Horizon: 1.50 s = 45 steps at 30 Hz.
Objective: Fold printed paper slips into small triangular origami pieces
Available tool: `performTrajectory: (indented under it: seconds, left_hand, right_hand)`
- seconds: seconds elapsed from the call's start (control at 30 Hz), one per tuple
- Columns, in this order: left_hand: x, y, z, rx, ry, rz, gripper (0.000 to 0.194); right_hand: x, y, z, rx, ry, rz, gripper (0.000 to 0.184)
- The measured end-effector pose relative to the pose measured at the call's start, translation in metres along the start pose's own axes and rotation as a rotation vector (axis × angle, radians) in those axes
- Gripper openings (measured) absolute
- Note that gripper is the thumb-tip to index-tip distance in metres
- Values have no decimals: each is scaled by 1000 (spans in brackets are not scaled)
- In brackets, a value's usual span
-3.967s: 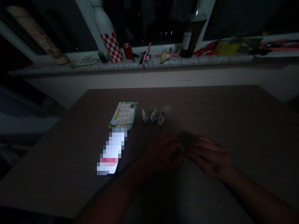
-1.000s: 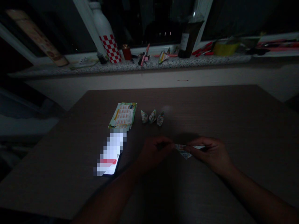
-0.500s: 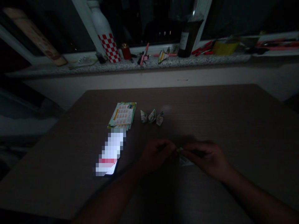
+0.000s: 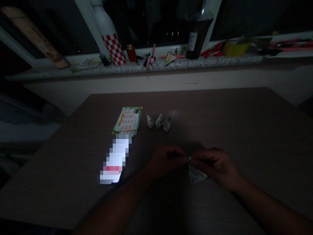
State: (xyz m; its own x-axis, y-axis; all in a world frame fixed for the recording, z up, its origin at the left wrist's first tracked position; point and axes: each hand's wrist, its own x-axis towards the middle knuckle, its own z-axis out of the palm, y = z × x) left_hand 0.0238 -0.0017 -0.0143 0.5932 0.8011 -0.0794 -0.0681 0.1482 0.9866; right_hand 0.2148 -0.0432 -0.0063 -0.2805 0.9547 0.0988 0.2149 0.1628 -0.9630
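A small folded paper (image 4: 196, 175), printed and roughly triangular, hangs point-up between my hands above the table. My left hand (image 4: 168, 160) pinches at its top corner with thumb and forefinger. My right hand (image 4: 215, 164) grips the same paper near that corner, thumb in front and fingers behind. Part of the paper is hidden by the right fingers, and the light is dim. Beyond my hands, three small folded paper pieces (image 4: 158, 121) stand in a row. To their left lies a stack of printed paper sheets (image 4: 128, 120).
A lit phone (image 4: 116, 158) with a blurred screen lies left of my left arm on the wooden table (image 4: 220, 114). Along the stone windowsill (image 4: 137, 68) stand a red-and-white checkered bottle (image 4: 114, 47), a small red jar (image 4: 131, 53), a dark labelled bag (image 4: 194, 40) and several pens.
Four seconds ago my hands mostly covered the paper. One second ago it lay stretched sideways between them with a point downward; now it is turned, with a corner up between my fingertips.
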Motion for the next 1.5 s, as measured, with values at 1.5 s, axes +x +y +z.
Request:
performTrajectory:
  seconds: [1.5]
  left_hand:
    - [-1, 7, 11, 270, 134, 50, 2]
  right_hand:
    - [0, -2, 6, -313, 60, -205, 15]
